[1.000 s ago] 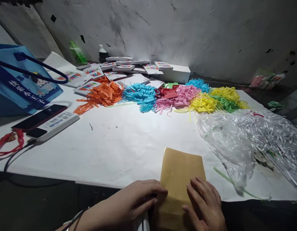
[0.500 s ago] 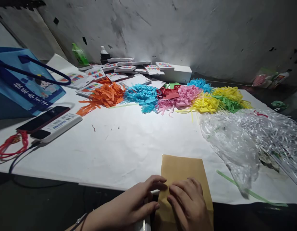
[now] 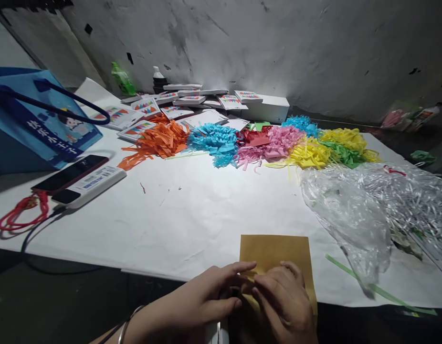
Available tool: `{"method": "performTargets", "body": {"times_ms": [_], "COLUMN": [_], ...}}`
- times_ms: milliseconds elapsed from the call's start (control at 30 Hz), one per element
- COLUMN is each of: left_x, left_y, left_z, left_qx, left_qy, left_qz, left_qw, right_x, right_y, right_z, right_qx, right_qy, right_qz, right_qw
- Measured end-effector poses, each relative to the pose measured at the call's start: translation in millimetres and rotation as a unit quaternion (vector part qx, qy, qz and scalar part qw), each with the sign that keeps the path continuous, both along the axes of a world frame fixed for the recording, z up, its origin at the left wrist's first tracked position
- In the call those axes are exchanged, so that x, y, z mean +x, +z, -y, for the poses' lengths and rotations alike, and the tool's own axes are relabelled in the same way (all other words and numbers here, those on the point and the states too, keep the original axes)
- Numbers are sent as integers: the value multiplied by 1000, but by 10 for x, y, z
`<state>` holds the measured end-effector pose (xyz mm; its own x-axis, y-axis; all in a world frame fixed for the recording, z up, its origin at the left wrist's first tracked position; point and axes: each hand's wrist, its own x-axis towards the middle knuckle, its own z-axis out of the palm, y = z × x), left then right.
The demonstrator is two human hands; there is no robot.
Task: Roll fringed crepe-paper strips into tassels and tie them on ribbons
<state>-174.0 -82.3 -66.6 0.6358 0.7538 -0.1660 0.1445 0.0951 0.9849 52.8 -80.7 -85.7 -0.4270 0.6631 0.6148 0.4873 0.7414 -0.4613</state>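
Note:
A brown kraft-paper piece [image 3: 274, 249], flat like an envelope, lies over the table's front edge before me. My right hand [image 3: 287, 298] is on it with bent fingers, the fingertips drawn together at the paper's middle as if gripping a bit of it. From the left, my left hand [image 3: 215, 296] reaches across the paper's left side. Its index finger is stretched out and the thumb stands apart below, while the other fingers are partly hidden. Under the left hand, a white edged object [image 3: 223, 333] shows only in part.
Shredded paper bundles [image 3: 221, 141] in several colours line the table [image 3: 192, 205]. Behind them lie flat printed packets [image 3: 188, 100]. Clear plastic with silvery strips [image 3: 353, 215] covers the right. At left are a blue bag [image 3: 24, 129], a phone [image 3: 70, 173] and a white power bank [image 3: 92, 186].
Both hands stay at the paper. My right fingertips have drawn closer together and my left index finger reaches slightly farther right. The whole view has shifted a little.

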Motion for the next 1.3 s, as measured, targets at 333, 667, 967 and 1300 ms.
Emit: {"method": "performTargets", "body": {"times_ms": [333,667,967,1300], "left_x": [105,106,123,140], "left_y": [39,18,-20,-10], "left_z": [13,47,54,33], "left_qx": [100,108,120,114], "left_qy": [29,39,52,73], "left_qz": [-67,-60,-93,-126], "left_qw": [992,992,987,983], "right_x": [-12,-55,-84,-68], "right_y": [24,19,36,93], "right_z": [-30,2,11,-37], "right_qx": [-52,-94,-155,-80], "right_qy": [21,21,-5,10], "right_qz": [22,-20,-70,-45], "right_qw": [998,995,985,996]}}
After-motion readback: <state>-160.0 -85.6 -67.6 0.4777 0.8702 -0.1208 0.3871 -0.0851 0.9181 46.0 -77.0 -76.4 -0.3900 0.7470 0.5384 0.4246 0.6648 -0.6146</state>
